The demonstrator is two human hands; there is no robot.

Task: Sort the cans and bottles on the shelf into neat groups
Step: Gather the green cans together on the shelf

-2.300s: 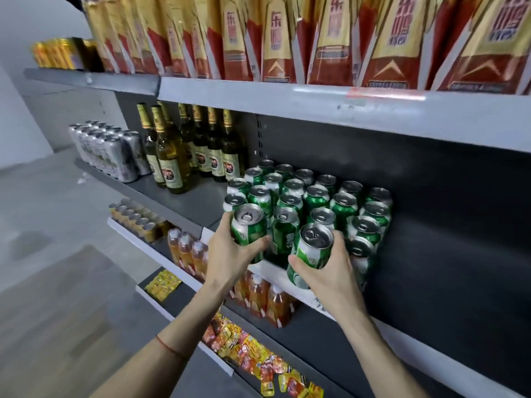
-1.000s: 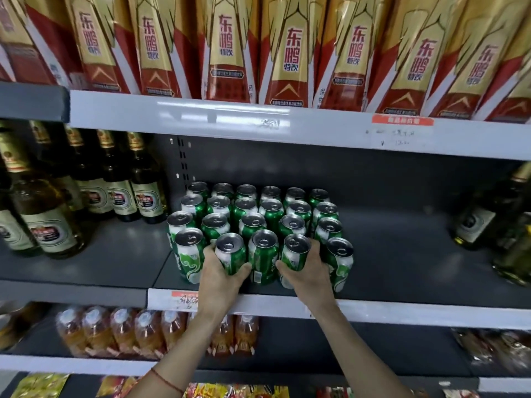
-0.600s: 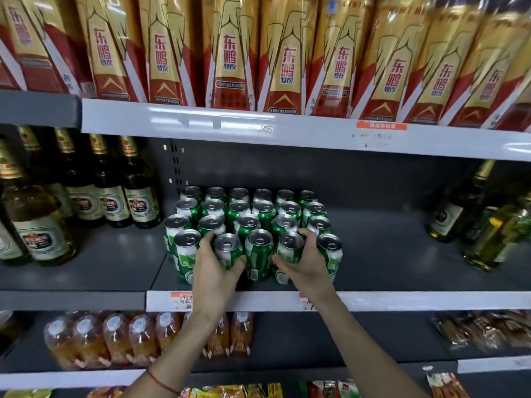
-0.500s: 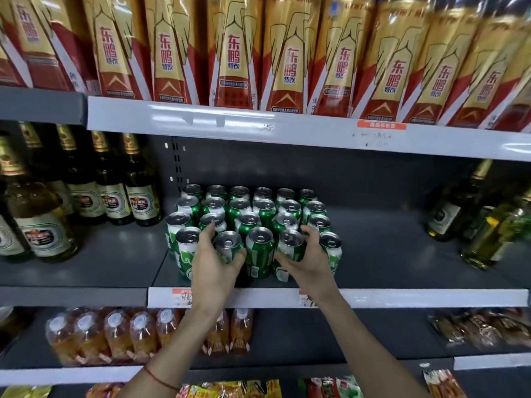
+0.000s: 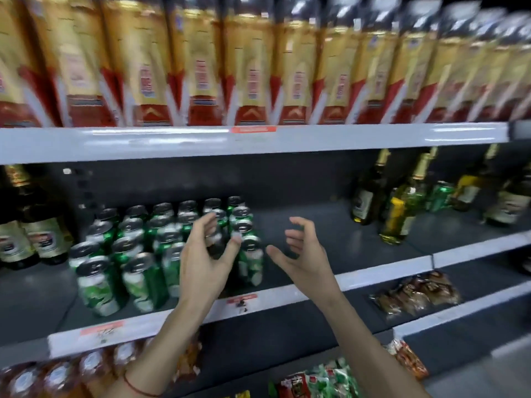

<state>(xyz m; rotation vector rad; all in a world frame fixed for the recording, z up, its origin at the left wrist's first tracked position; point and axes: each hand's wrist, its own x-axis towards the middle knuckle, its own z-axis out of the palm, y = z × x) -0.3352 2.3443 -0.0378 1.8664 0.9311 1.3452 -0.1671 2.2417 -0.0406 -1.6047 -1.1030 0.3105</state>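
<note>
Hands (image 5: 253, 259) now off green cans (image 5: 120, 262)

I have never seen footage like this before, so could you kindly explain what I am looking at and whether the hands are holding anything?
There is no machine here: a person wears a camera on the head, looking forward and down at their own two bare hands in front of a shop shelf. The picture is blurred by motion. On that shelf stands a block of green cans, with glass bottles to the right; one more green can sits among those. Gold and red packs fill the shelf above. The left hand and right hand hang in front of the shelf, fingers loosely spread, holding nothing.
</note>
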